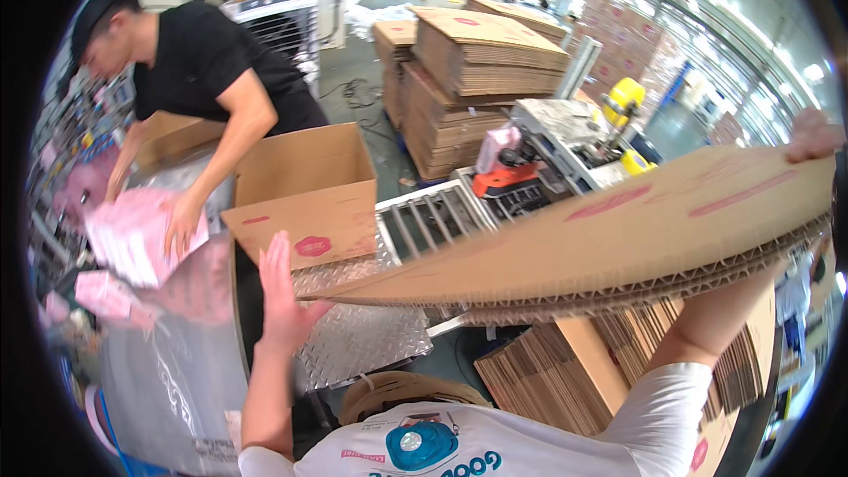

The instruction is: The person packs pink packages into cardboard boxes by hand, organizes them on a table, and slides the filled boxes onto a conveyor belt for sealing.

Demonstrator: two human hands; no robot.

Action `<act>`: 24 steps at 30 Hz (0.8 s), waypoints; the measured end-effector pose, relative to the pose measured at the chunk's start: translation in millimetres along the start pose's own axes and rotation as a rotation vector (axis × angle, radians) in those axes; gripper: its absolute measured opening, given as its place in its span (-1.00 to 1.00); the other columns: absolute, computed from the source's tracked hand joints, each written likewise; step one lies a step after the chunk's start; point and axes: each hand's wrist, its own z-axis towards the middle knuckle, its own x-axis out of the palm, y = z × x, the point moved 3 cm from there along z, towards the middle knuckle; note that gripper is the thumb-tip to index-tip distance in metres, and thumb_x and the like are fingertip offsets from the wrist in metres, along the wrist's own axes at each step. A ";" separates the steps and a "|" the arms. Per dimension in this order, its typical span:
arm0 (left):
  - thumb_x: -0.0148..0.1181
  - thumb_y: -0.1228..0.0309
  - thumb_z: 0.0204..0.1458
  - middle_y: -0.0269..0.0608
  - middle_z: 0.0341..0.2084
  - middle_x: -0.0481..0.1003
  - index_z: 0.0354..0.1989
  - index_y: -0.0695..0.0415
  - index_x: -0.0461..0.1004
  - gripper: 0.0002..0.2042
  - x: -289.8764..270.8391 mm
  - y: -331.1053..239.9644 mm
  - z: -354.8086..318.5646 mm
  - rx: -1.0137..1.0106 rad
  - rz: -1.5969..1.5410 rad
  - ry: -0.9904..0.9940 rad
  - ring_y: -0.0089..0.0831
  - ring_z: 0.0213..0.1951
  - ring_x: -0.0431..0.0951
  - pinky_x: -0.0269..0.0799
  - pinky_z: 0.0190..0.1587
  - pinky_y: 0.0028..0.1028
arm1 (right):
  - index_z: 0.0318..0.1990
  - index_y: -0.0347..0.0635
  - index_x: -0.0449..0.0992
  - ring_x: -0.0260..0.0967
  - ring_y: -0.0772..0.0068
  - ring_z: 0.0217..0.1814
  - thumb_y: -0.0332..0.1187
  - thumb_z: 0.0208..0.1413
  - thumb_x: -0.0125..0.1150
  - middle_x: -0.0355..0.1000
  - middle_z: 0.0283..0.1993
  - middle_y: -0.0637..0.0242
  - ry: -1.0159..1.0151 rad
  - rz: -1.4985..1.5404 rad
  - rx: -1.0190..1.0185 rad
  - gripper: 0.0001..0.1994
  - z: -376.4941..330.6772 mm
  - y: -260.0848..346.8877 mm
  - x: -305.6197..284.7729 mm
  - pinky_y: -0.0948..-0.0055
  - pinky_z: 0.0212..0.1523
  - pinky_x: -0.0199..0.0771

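Observation:
A flattened cardboard box (565, 238) with pink print stretches across in front of me, its corrugated edge towards me. My right hand (814, 135) is closed on its upper right corner, raised high. At the box's left tip my left hand (284, 300) is open, fingers stretched upward, with the thumb beside or against the edge; the exact contact cannot be made out. Just beyond my left hand stands an opened-out carton (305, 234) with its top open, on a diamond-plate metal surface (367, 344).
At left a co-worker (221, 62) in black bends over pink-white packs (146, 234). A roller conveyor (433, 221) leads to a taping machine (565, 137). Stacks of flat cartons (486, 53) stand behind; more flat cartons (552, 380) lean at my right side.

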 end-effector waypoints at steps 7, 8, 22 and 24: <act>0.29 0.45 -0.22 -0.21 -0.54 0.41 -0.49 0.16 0.39 -0.83 -49.4 20.4 -48.1 -0.059 0.164 -0.206 -0.21 -0.40 0.40 0.23 -0.18 -0.27 | -0.33 -0.24 0.40 0.22 0.52 -0.31 0.05 0.25 -0.18 0.34 -0.35 0.38 0.111 0.468 1.349 -0.53 -312.5 -15.1 121.3 0.43 -0.21 0.29; 0.28 0.43 -0.20 -0.21 -0.55 0.41 -0.49 0.15 0.39 -0.83 -39.4 22.1 -53.6 -0.053 0.222 -0.163 -0.21 -0.41 0.40 0.23 -0.18 -0.28 | -0.21 -0.34 0.40 0.22 0.48 -0.23 0.02 0.26 -0.20 0.35 -0.27 0.34 0.326 0.443 1.509 -0.50 -367.3 -16.0 127.6 0.39 -0.10 0.26; -0.13 0.09 0.15 -0.11 -0.27 0.52 -0.17 0.17 0.44 -0.61 -11.1 27.9 -40.3 -0.577 0.265 0.780 -0.07 -0.17 0.48 0.37 -0.16 -0.19 | 0.37 -0.16 -0.37 -0.17 0.33 0.41 -0.13 0.12 0.15 -0.14 0.39 0.17 0.774 0.755 1.753 -0.12 -466.3 114.0 92.2 0.38 0.34 -0.19; -0.19 0.07 0.18 -0.05 -0.13 0.46 -0.06 0.17 0.40 -0.58 -13.4 39.5 -31.9 -0.478 0.165 0.767 -0.07 -0.05 0.42 0.33 -0.04 -0.22 | 0.37 -0.18 -0.36 -0.17 0.33 0.41 -0.13 0.11 0.16 -0.13 0.39 0.17 0.830 0.779 1.740 -0.11 -457.5 112.9 84.4 0.38 0.34 -0.19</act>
